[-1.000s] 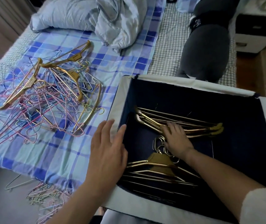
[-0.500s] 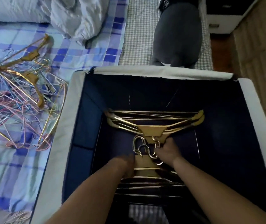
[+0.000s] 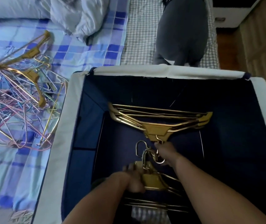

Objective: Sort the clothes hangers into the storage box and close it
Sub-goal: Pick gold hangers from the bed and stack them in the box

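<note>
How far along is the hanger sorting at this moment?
Done: two stacks of gold hangers lie in the storage box. In hand: the left hand and right hand are arranging them near the hooks. Left: the tangled hanger pile on the bed, and the box is open.

At my eleven o'clock a rumpled grey duvet (image 3: 80, 16) lies on the blue checked sheet (image 3: 84, 50); at one, a dark grey cushion (image 3: 181, 31); farther right, a white cabinet (image 3: 229, 15).
</note>
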`<state>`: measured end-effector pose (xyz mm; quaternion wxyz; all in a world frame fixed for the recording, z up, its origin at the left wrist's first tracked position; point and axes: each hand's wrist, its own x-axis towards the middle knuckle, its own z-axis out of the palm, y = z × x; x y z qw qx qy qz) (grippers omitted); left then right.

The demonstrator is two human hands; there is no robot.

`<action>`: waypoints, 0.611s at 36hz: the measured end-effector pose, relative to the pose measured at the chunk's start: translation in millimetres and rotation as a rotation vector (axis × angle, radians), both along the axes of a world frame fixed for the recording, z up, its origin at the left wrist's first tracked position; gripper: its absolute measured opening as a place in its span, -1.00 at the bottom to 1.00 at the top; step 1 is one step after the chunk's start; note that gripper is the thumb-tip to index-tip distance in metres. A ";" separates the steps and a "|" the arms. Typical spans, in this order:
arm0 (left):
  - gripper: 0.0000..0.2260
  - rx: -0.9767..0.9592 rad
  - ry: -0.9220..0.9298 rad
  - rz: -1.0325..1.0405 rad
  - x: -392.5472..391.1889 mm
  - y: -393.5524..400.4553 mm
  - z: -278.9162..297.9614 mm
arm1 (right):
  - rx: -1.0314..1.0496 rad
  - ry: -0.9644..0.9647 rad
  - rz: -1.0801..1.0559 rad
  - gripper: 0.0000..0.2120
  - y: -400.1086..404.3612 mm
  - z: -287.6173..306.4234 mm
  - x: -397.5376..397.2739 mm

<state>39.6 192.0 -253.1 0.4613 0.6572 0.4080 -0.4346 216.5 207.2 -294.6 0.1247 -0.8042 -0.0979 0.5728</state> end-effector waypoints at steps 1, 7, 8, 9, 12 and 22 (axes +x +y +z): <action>-0.30 0.000 -0.018 0.100 -0.4 1.7 -4.3 | -0.007 -0.001 -0.005 -0.87 -0.2 -4.2 2.1; -0.28 0.007 -0.113 0.462 1.5 -1.9 -25.1 | -0.064 0.077 -0.117 -0.87 -6.7 -17.9 -0.1; -0.22 0.038 -0.105 0.465 0.2 -3.8 -27.1 | -0.076 0.080 -0.123 -0.84 -7.3 -19.1 -2.7; -0.16 0.044 -0.107 0.500 -1.7 -5.7 -29.1 | -0.079 0.071 -0.126 -0.82 -7.6 -21.0 -4.7; -0.06 -0.042 -0.158 0.631 -8.3 -7.4 -33.0 | -0.097 0.013 -0.128 -0.84 -6.1 -20.3 -9.9; -0.22 -0.065 -0.090 0.214 -8.5 18.8 -28.0 | -0.052 -0.244 0.139 -0.67 6.4 -3.4 -0.5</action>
